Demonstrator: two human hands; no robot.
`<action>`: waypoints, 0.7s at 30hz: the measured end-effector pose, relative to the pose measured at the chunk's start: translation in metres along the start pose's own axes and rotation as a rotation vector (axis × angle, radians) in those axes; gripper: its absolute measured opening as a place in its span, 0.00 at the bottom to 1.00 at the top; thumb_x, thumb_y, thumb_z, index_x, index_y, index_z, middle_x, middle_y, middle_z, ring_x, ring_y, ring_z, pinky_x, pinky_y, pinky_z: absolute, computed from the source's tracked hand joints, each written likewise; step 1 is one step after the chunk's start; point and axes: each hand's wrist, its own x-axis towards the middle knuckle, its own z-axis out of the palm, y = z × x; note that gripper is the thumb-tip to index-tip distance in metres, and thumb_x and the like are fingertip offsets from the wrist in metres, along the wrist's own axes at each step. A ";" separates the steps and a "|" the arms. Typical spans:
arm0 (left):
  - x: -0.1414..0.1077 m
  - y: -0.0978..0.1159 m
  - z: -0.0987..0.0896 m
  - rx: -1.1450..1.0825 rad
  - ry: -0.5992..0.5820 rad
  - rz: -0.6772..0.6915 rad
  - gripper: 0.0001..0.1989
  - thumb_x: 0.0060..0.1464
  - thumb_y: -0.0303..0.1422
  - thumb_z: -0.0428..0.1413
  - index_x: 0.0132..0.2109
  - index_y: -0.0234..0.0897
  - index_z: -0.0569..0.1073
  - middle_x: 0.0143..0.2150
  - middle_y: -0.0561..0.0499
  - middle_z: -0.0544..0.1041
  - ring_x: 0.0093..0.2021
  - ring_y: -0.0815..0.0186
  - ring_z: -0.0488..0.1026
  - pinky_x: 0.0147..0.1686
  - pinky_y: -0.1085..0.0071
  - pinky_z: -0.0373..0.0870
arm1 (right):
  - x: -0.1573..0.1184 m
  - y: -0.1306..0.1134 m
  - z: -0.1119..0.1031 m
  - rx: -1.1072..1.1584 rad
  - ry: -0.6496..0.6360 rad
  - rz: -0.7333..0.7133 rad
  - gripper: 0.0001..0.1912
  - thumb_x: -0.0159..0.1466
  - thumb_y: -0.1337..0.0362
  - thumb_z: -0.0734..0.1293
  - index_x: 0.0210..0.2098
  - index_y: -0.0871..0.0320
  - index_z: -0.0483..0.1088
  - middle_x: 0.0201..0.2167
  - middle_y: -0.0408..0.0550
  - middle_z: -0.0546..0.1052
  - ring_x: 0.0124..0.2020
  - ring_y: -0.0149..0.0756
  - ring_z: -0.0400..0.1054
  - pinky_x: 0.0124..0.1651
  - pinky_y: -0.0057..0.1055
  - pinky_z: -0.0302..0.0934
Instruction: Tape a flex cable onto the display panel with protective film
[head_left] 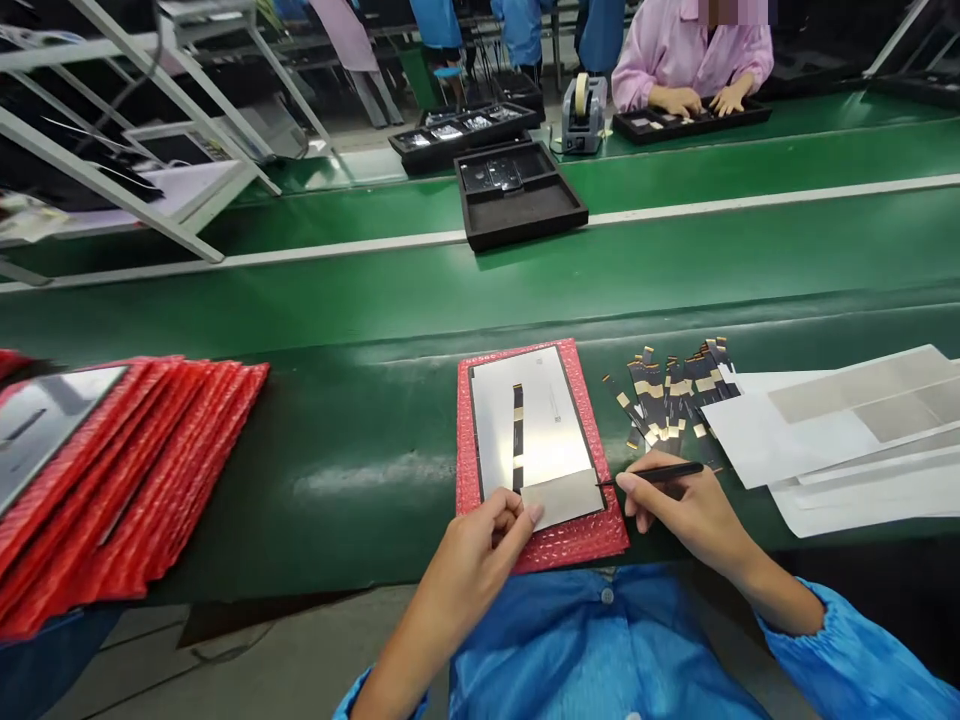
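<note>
In front of me a flat silver panel (497, 395) with a dark border lies on red bubble wrap (591, 425). A black-and-gold flex cable (517, 425) runs lengthwise down the panel. My left hand (480, 550) pinches the left end of a grey adhesive strip (562, 497), which spans the panel's near end. My right hand (679, 505) is closed around slim black tweezers (671, 472), whose tip reaches the strip's right end. Whether the tip grips the strip or only touches it, I cannot tell.
Loose flex cables (667, 395) lie in a pile right of the panel, beside white sheets (817, 420). Stacked red bubble-wrap pouches (172, 470) stand at left. Beyond are a black tray (525, 212), a tape dispenser (583, 115) and a co-worker in pink (694, 55).
</note>
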 end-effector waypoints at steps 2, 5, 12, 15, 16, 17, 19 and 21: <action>-0.001 -0.001 0.001 0.046 -0.012 -0.025 0.27 0.57 0.62 0.44 0.29 0.45 0.66 0.20 0.58 0.64 0.21 0.74 0.59 0.21 0.75 0.58 | 0.000 0.000 0.001 -0.011 -0.003 0.013 0.13 0.64 0.53 0.69 0.31 0.56 0.75 0.21 0.39 0.79 0.17 0.29 0.75 0.22 0.23 0.70; -0.003 -0.001 0.001 0.088 -0.019 -0.065 0.27 0.56 0.63 0.43 0.29 0.47 0.66 0.20 0.57 0.66 0.21 0.73 0.60 0.21 0.74 0.60 | -0.001 -0.001 0.002 -0.048 0.002 0.026 0.11 0.65 0.53 0.68 0.31 0.52 0.75 0.21 0.37 0.79 0.19 0.30 0.75 0.24 0.24 0.72; -0.003 0.005 -0.002 0.089 -0.058 -0.143 0.25 0.54 0.64 0.44 0.30 0.49 0.68 0.19 0.58 0.66 0.21 0.73 0.61 0.22 0.74 0.60 | -0.002 -0.005 0.005 -0.070 0.000 0.056 0.09 0.65 0.53 0.67 0.31 0.46 0.75 0.21 0.35 0.79 0.21 0.31 0.77 0.25 0.26 0.75; -0.004 0.007 -0.002 0.099 -0.076 -0.158 0.23 0.54 0.62 0.44 0.33 0.51 0.70 0.20 0.58 0.66 0.22 0.73 0.63 0.23 0.73 0.59 | -0.003 -0.007 0.005 -0.070 0.011 0.036 0.09 0.65 0.55 0.68 0.31 0.51 0.76 0.21 0.37 0.79 0.21 0.31 0.77 0.25 0.24 0.75; -0.005 0.007 -0.003 0.100 -0.077 -0.160 0.22 0.55 0.61 0.44 0.34 0.52 0.70 0.21 0.58 0.67 0.22 0.72 0.63 0.24 0.72 0.59 | -0.003 -0.008 0.005 -0.074 0.015 0.029 0.10 0.65 0.56 0.68 0.31 0.52 0.76 0.21 0.37 0.79 0.20 0.31 0.77 0.24 0.23 0.75; -0.005 0.008 -0.003 0.101 -0.075 -0.160 0.22 0.55 0.61 0.45 0.34 0.52 0.70 0.21 0.57 0.67 0.22 0.72 0.64 0.24 0.72 0.59 | -0.003 -0.008 0.005 -0.079 0.018 0.026 0.10 0.65 0.56 0.68 0.31 0.53 0.76 0.21 0.37 0.79 0.20 0.30 0.78 0.24 0.23 0.74; -0.005 0.009 -0.003 0.100 -0.070 -0.155 0.21 0.55 0.60 0.46 0.33 0.52 0.70 0.22 0.57 0.68 0.22 0.70 0.64 0.23 0.71 0.60 | -0.002 -0.009 0.005 -0.087 0.021 0.031 0.10 0.65 0.57 0.68 0.30 0.53 0.75 0.21 0.37 0.79 0.21 0.30 0.78 0.24 0.21 0.74; -0.005 0.010 -0.003 0.099 -0.060 -0.141 0.21 0.56 0.60 0.46 0.32 0.52 0.68 0.21 0.56 0.68 0.22 0.70 0.64 0.22 0.72 0.61 | -0.002 -0.009 0.005 -0.084 0.021 0.038 0.09 0.65 0.58 0.69 0.30 0.53 0.75 0.21 0.36 0.79 0.21 0.29 0.78 0.24 0.21 0.74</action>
